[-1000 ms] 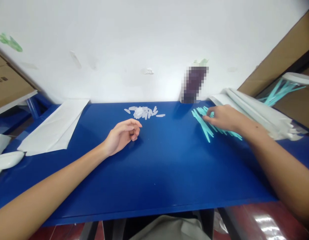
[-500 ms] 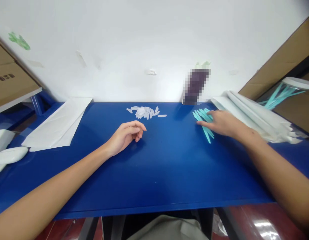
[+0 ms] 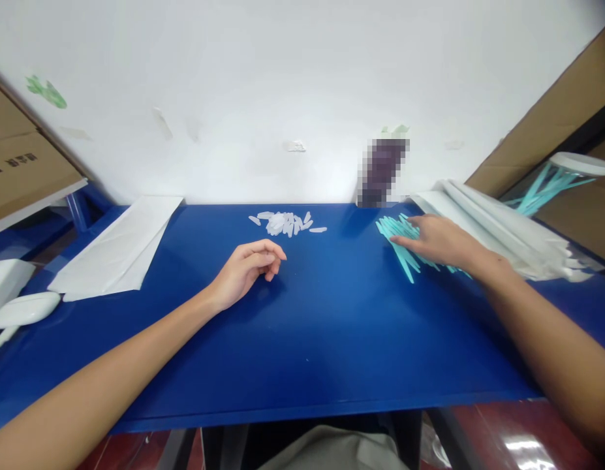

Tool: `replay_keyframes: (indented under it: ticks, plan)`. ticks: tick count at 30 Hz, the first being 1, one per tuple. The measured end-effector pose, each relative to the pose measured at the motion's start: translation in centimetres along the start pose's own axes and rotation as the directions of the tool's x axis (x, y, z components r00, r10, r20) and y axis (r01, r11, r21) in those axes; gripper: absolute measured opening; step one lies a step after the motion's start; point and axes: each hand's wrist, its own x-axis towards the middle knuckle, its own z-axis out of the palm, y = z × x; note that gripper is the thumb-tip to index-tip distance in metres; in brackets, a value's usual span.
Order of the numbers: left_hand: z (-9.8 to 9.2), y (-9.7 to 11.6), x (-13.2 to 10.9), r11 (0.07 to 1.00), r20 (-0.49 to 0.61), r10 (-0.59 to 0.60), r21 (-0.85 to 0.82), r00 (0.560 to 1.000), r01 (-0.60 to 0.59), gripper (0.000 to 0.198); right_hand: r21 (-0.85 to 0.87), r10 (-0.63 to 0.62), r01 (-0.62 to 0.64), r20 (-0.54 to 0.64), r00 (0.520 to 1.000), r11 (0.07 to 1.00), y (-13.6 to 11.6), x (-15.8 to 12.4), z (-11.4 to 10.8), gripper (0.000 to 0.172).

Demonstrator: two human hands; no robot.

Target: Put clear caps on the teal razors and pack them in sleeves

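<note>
My left hand (image 3: pixel 253 271) hovers over or rests on the blue table in the middle. Its fingers curl loosely with the thumb against them, and nothing shows in them. Just beyond it lies a pile of small, flat, whitish strips (image 3: pixel 282 223). On the right, my right hand (image 3: pixel 436 241) is palm down over a spread of thin turquoise sticks (image 3: pixel 404 261). Its thumb stretches out to the left across the sticks. The fingertips are partly hidden, and several stick ends poke out beneath the palm and wrist.
White sheets (image 3: pixel 121 251) lie at the left, and a stack of white bags or sheets (image 3: pixel 498 228) at the right. A clear cup-like container (image 3: pixel 581 163) holds more turquoise sticks. A white device (image 3: pixel 25 309) sits far left, near a cardboard box (image 3: pixel 28 156). A white wall stands behind.
More turquoise sticks now show under my right palm and wrist, spread towards the right. My right hand has shifted slightly; my left hand stays almost still.
</note>
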Motion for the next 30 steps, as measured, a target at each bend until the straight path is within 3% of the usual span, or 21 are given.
replay_keyframes:
  ticks: [6, 10, 16, 21, 26, 30]
  plan:
    - [-1.0, 0.3, 0.0, 0.984, -0.066, 0.104, 0.153, 0.992, -0.092, 0.017, -0.021, -0.024, 0.024, 0.008, 1.000, 0.999, 0.0, -0.1, -0.2, 0.068]
    - [-1.0, 0.3, 0.0, 0.992, -0.071, 0.053, 0.120, 0.996, -0.045, 0.021, -0.013, -0.094, 0.095, 0.039, 0.995, 0.995, -0.9, -0.1, -0.3, 0.060]
    - [-1.0, 0.2, 0.1, 0.997, -0.129, 0.074, 0.031, 0.989, -0.070, 0.019, -0.004, -0.179, 0.179, -0.017, 0.984, 0.984, -2.5, -0.3, 0.1, 0.071]
    - [-1.1, -0.2, 0.3, 0.999, -0.139, 0.051, 0.004, 0.989, -0.051, 0.017, 0.145, -0.300, 0.304, -0.051, 0.953, 0.941, -4.3, -0.9, 0.0, 0.053]
    - [-1.2, -0.3, 0.3, 1.000, -0.127, 0.023, -0.001, 0.992, -0.024, 0.014, 0.304, -0.508, 0.509, -0.088, 0.857, 0.805, -8.2, -3.1, -0.9, 0.042]
    - [-1.2, -0.3, 0.2, 1.000, -0.098, 0.006, 0.006, 0.995, -0.005, 0.013, 0.368, -0.666, 0.686, -0.203, 0.718, 0.628, -12.4, -5.0, -0.6, 0.037]
